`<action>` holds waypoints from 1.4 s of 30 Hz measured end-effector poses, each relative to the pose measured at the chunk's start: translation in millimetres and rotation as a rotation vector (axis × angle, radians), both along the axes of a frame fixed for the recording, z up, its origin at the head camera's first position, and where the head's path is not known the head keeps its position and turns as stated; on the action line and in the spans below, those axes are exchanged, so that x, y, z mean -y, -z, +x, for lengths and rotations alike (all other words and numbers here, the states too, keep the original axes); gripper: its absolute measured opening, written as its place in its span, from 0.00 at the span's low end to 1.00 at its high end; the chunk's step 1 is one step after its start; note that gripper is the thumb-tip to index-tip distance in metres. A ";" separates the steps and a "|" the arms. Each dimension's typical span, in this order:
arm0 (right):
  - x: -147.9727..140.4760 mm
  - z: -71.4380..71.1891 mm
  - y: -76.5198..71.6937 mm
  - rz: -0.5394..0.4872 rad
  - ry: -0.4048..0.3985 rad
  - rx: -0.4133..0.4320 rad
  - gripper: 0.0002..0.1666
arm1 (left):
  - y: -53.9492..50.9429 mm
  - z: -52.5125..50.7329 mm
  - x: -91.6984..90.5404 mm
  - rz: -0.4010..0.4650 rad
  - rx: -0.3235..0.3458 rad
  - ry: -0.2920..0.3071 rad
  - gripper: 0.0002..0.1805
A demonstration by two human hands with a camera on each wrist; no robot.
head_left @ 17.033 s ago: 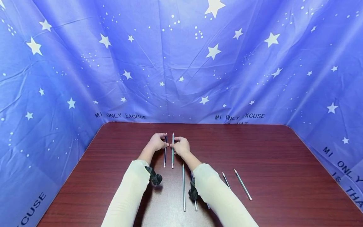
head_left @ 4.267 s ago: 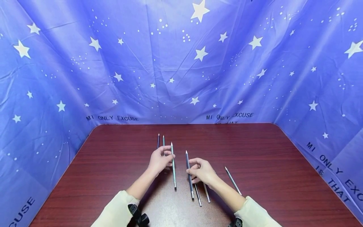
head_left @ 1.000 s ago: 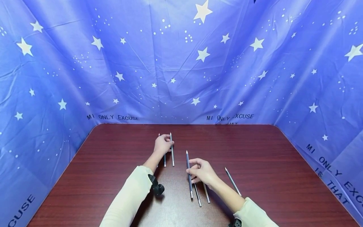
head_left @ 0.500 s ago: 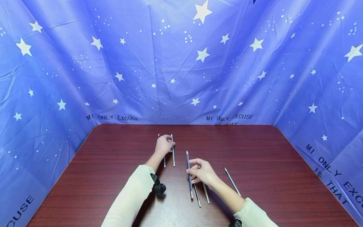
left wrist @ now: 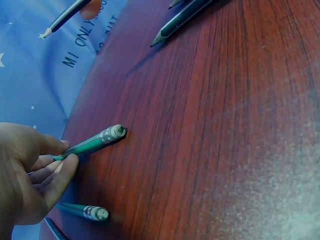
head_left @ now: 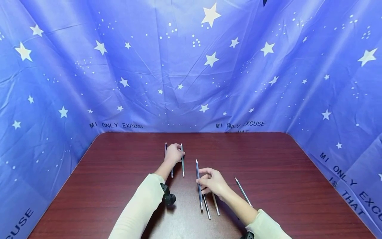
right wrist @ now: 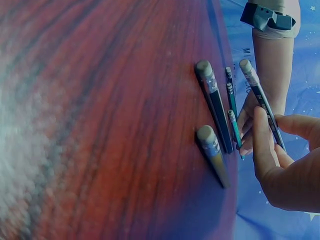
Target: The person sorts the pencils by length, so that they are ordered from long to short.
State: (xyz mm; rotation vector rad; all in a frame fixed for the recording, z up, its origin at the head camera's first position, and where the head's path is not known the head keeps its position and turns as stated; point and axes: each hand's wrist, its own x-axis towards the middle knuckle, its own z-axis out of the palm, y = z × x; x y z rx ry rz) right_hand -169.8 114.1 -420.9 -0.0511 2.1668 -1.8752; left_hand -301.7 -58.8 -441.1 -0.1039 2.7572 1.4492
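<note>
Near the table's back, my left hand (head_left: 173,154) pinches a green pencil (head_left: 183,166) between thumb and fingers; the left wrist view shows its white eraser end (left wrist: 118,131) towards the camera. Two other pencils lie beside that hand, one dark (head_left: 165,149), one green (left wrist: 87,211), partly covered by the hand in the head view. My right hand (head_left: 214,182) pinches a dark pencil (head_left: 199,186), held above the table with its tip pointing away. Beneath that hand lie another dark pencil (head_left: 207,209) and a yellowish one (head_left: 216,205), their front parts hidden.
Another dark pencil (head_left: 243,191) lies slanted to the right of my right hand, its lower end hidden by the forearm. The dark red wooden table (head_left: 277,156) is bordered by a blue curtain (head_left: 185,66) with white stars at the back and sides.
Over the last seconds, my left hand has moved the green pencil farther back, beside the other two. Since half a second ago both hands have hardly moved; the head view has shifted slightly.
</note>
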 end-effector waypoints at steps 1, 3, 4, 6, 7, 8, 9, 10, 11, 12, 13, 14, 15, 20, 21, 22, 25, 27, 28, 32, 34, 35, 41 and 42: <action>0.2 -0.1 -0.2 0.001 0.000 0.002 0.29 | 0.3 0.1 0.0 -0.010 -0.003 0.003 0.19; 0.1 -0.2 -0.4 0.003 0.000 0.002 0.29 | 0.3 0.6 -0.1 -0.027 -0.003 0.004 0.19; 0.0 -0.1 -0.5 0.005 0.000 0.000 0.29 | 0.1 0.8 -0.1 -0.033 -0.001 0.006 0.20; -0.3 -0.2 -0.4 0.007 0.001 -0.003 0.29 | -0.2 1.0 -0.1 -0.043 0.010 0.006 0.20; -0.2 -0.3 -0.5 0.007 0.003 -0.003 0.29 | -0.2 0.9 -0.1 -0.049 0.011 0.005 0.20; -0.3 -0.3 -0.4 0.007 0.005 -0.005 0.29 | -0.2 0.7 -0.2 -0.055 0.015 0.004 0.19; -0.3 -0.3 -0.5 0.007 0.006 -0.007 0.29 | 0.0 0.3 -0.2 -0.057 0.020 0.003 0.19; -0.4 -0.5 -0.4 0.009 0.008 -0.008 0.29 | 0.5 0.0 -0.2 -0.064 0.018 0.002 0.19; -0.3 -0.9 -0.6 0.010 0.011 -0.008 0.29 | 1.1 -0.2 -0.1 -0.075 0.012 0.003 0.19; -0.2 -1.4 -0.8 0.013 0.013 -0.006 0.29 | 1.6 -0.3 -0.1 -0.087 0.004 0.003 0.19; -0.1 -1.9 -1.3 0.017 0.014 -0.005 0.29 | 1.7 -0.3 0.1 -0.100 -0.002 0.002 0.19; -0.1 -2.7 -1.7 0.019 0.015 -0.006 0.29 | 1.7 0.0 0.3 -0.110 -0.006 0.002 0.18; -0.1 -3.7 -2.1 0.019 0.016 -0.005 0.28 | 1.5 0.2 0.4 -0.115 -0.009 0.002 0.18; -0.1 -10.3 -6.2 0.025 0.019 -0.012 0.28 | 0.1 1.1 1.4 -0.124 -0.005 0.004 0.18; -0.2 -11.9 -7.4 0.028 0.020 -0.013 0.28 | -0.1 1.2 1.5 -0.121 -0.001 0.005 0.18; -0.4 -13.8 -8.3 0.028 0.022 -0.014 0.28 | -0.4 1.3 1.5 -0.118 0.003 0.006 0.18; -0.7 -20.4 -10.3 0.022 0.021 -0.014 0.28 | -1.5 2.1 1.3 -0.106 0.010 0.001 0.19; -0.7 -25.0 -11.2 0.010 0.023 -0.008 0.28 | -1.9 3.1 1.1 -0.106 0.009 -0.004 0.20; -0.5 -27.2 -11.6 0.007 0.026 -0.005 0.28 | -2.0 3.4 0.8 -0.105 0.008 -0.008 0.20; 0.6 -34.5 -13.2 0.015 0.048 0.008 0.28 | -1.5 3.8 0.2 -0.105 0.007 -0.011 0.21; 0.9 -37.9 -13.3 0.025 0.060 0.008 0.28 | -1.1 3.2 -0.1 -0.091 0.016 -0.010 0.21; 1.1 -39.8 -13.3 0.028 0.066 0.009 0.28 | -1.0 2.9 -0.3 -0.085 0.020 -0.009 0.22; 1.1 -52.2 -11.2 0.026 0.089 0.003 0.27 | -1.4 1.9 -1.3 -0.072 0.024 0.006 0.22; 1.2 -54.4 -10.9 0.024 0.092 0.002 0.27 | -1.5 1.9 -1.4 -0.074 0.023 0.007 0.22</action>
